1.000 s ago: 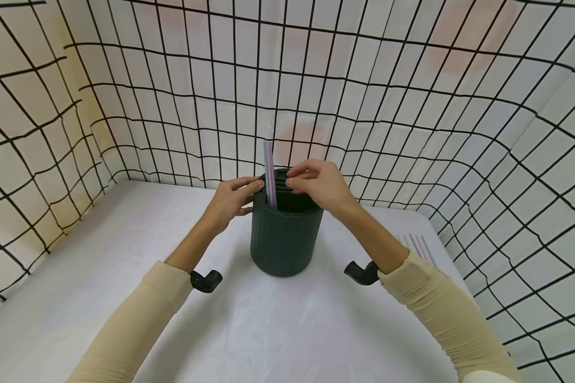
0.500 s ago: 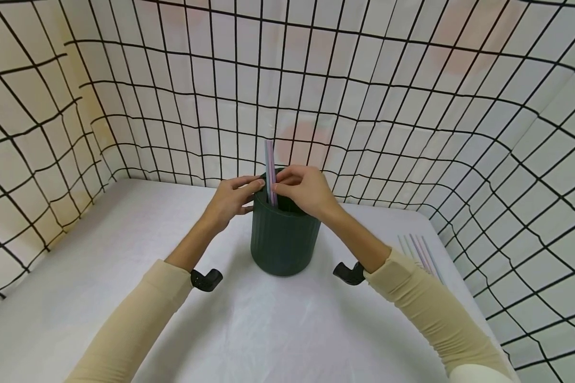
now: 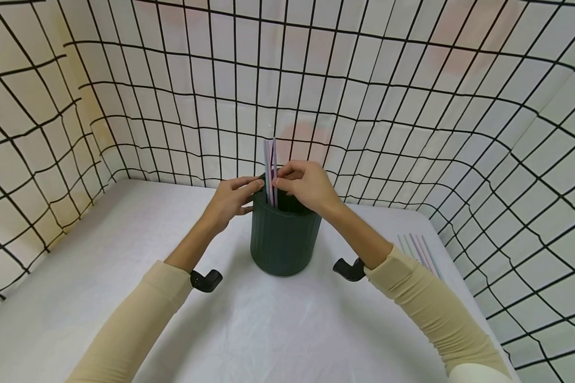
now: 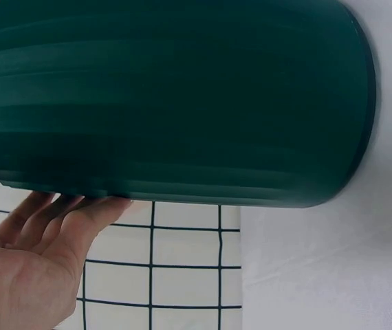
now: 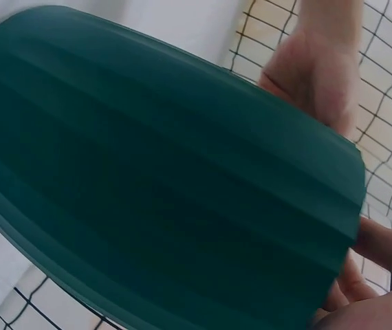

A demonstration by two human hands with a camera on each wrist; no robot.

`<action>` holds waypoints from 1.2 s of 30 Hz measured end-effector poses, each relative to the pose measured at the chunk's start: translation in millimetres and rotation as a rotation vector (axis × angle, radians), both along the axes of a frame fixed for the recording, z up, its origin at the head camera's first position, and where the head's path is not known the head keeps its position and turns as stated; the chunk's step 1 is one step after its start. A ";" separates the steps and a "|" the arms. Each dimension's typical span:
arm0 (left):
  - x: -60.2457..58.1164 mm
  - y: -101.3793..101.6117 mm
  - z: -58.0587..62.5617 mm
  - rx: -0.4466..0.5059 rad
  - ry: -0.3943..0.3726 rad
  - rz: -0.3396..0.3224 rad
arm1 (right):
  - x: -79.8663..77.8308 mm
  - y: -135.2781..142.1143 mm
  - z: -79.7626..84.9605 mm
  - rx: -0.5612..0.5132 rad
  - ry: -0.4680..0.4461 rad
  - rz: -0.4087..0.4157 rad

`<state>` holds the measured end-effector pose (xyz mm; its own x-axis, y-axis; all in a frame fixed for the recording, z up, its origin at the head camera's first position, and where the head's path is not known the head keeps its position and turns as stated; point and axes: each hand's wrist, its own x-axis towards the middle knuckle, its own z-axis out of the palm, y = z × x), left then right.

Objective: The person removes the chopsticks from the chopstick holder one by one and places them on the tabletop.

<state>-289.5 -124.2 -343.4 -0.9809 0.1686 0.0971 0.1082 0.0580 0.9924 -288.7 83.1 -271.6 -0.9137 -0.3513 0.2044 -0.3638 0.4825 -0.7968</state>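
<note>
A dark green bin [image 3: 285, 244] stands upright on the table, its ribbed side filling much of both wrist views. My left hand [image 3: 230, 199] holds its left rim, thumb at the top edge. In the left wrist view, the fingers of the left hand [image 4: 38, 268] lie along the outer wall. Several pastel drinking straws [image 3: 267, 165] stand upright inside, at the left rim. Over the opening, my right hand [image 3: 309, 186] pinches one purplish straw [image 3: 275, 154] between thumb and fingers. The bin [image 5: 148, 172] hides the straws in the right wrist view.
More pastel straws [image 3: 421, 250] lie side by side on the white table [image 3: 287, 330] at the right, partly behind the right sleeve. Black wire mesh [image 3: 388, 133] encloses the back and both sides. Each wrist carries a black camera mount [image 3: 206, 281].
My right hand has moved left to the straws, and one straw now stands slightly apart from the others at its fingers. My left hand keeps its place on the rim.
</note>
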 end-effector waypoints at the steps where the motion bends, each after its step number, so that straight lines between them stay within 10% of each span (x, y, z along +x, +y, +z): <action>1: -0.3 0.1 -0.2 0.000 0.001 -0.002 | 0.2 0.9 2.4 -0.013 -0.007 0.005; 26: 0.6 1.2 -0.5 0.000 -0.001 0.014 | 13.2 62.3 103.1 -0.354 -0.004 -0.154; 36: 1.3 1.7 -0.3 -0.012 0.005 0.013 | 6.2 106.4 100.7 -0.495 -0.088 -0.216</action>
